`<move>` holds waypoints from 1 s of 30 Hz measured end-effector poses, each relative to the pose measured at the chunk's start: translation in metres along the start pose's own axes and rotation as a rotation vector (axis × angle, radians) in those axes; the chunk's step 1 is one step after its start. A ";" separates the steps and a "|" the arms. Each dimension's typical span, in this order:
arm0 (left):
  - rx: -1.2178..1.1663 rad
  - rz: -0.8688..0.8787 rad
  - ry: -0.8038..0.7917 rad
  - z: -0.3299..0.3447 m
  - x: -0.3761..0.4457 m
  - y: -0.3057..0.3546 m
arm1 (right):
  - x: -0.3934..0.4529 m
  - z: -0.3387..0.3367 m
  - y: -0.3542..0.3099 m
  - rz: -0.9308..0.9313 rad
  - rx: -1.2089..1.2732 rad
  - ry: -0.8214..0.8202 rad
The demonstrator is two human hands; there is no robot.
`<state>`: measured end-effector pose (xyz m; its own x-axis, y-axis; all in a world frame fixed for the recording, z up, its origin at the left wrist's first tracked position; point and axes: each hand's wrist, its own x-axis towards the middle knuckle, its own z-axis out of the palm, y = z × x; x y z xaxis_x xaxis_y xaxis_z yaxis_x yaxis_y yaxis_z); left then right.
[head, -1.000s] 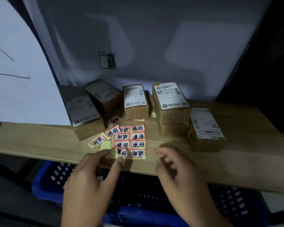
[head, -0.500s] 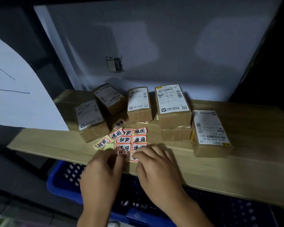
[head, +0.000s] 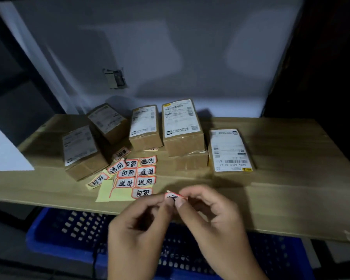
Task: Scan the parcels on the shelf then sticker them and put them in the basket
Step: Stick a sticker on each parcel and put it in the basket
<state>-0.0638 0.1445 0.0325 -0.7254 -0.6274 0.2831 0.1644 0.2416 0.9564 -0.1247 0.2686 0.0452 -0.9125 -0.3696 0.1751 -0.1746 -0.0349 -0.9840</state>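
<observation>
Several brown cardboard parcels with white labels lie on the wooden shelf; one parcel sits apart at the right, another at the left. A yellow sheet of red-bordered stickers lies in front of them. My left hand and my right hand pinch one peeled sticker between their fingertips, just above the shelf's front edge. A blue plastic basket stands below the shelf, partly hidden by my hands.
A grey wall with a small socket plate rises behind the parcels. A white sheet leans at the left edge. Dark shelving frames both sides.
Both hands were on the sticker sheet; now they have lifted away to the right with one sticker peeled off, leaving a bare yellow patch on the sheet.
</observation>
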 end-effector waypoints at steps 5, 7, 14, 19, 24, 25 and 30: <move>0.087 0.058 -0.153 0.041 -0.011 -0.009 | -0.005 -0.064 0.002 0.024 -0.147 0.040; 0.075 0.060 -0.195 0.052 -0.011 -0.005 | -0.004 -0.082 0.003 0.003 -0.209 0.054; 0.137 0.120 -0.397 0.074 0.008 0.002 | 0.007 -0.109 -0.002 -0.076 -0.269 0.155; 0.358 0.355 -0.368 0.083 0.026 0.012 | 0.026 -0.118 -0.002 -0.163 -0.398 0.130; 0.450 0.442 -0.379 0.087 0.043 0.003 | 0.041 -0.119 0.005 -0.178 -0.400 0.088; 0.472 0.455 -0.385 0.089 0.043 0.002 | 0.042 -0.120 0.008 -0.179 -0.405 0.088; 0.536 0.514 -0.366 0.097 0.045 -0.003 | 0.046 -0.121 0.021 -0.192 -0.455 0.113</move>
<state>-0.1617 0.1874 0.0359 -0.8338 -0.0844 0.5455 0.2606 0.8110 0.5238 -0.2149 0.3632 0.0369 -0.8781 -0.2928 0.3783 -0.4635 0.3250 -0.8243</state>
